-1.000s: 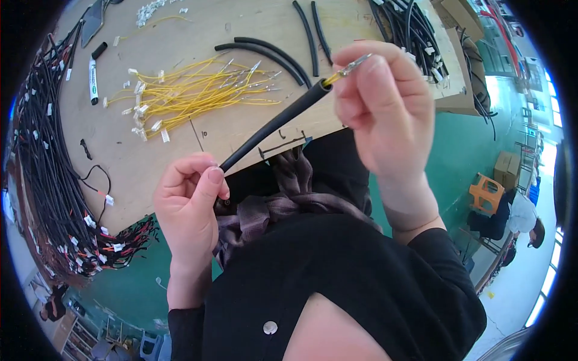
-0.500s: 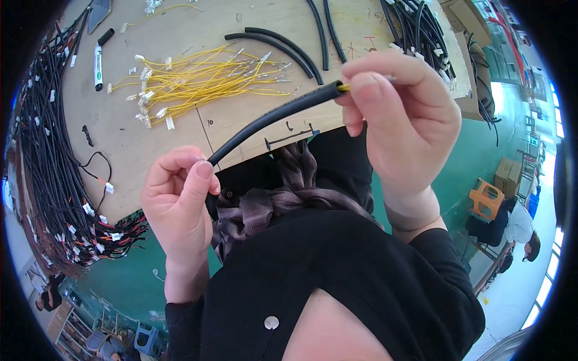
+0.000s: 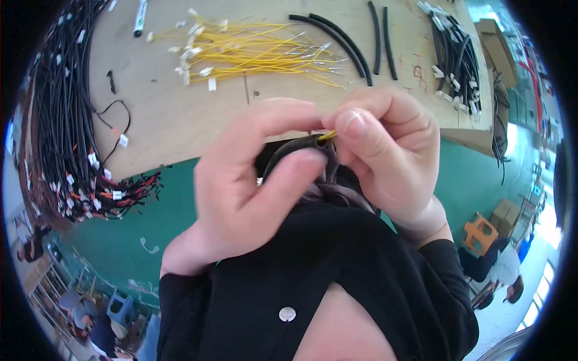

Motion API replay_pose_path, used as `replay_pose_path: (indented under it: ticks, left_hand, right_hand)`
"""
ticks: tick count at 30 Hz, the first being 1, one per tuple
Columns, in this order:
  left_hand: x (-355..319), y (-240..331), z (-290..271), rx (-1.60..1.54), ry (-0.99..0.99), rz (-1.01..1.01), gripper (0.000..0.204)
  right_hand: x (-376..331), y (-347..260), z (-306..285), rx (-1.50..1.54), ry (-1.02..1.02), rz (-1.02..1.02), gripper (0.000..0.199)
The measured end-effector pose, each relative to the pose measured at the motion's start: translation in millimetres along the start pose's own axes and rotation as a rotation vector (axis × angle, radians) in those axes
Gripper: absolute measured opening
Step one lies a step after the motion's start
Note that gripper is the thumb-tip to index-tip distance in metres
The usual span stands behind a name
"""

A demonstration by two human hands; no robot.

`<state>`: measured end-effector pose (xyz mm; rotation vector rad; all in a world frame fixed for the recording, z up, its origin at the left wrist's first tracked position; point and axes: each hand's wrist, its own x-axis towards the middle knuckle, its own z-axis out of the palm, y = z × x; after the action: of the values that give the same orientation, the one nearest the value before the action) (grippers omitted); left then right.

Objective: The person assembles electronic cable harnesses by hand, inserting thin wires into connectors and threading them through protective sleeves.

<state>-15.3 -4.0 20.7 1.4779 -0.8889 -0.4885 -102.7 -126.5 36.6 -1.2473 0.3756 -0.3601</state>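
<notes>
My right hand pinches a yellow wire between thumb and fingers. The wire comes out of the open end of a black tube, just in front of the table edge. My left hand, somewhat blurred, has its thumb and fingers apart around that tube end. Most of the tube's length is hidden behind the left hand. Beyond my hands a spread of yellow wires with white connectors lies on the table.
Two curved black tubes and two straighter ones lie on the wooden table. Black cable bundles are at left and far right. A marker lies at the back left. An orange stool stands on the green floor.
My left hand has left the tube's far left end and come right, to the end with the wire. Both hands are closer together, and the table sits higher in view.
</notes>
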Motion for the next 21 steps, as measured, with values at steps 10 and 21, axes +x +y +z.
replay_pose_path:
  ticks: [10, 21]
  left_hand:
    - [2, -8, 11, -0.712, 0.06, -0.315, 0.006]
    - [3, -7, 8, -0.817, 0.097, -0.413, 0.007]
  right_hand:
    - [6, 11, 7, 0.1, 0.07, 0.053, 0.013]
    - [8, 5, 3, -0.066, 0.067, 0.004, 0.01]
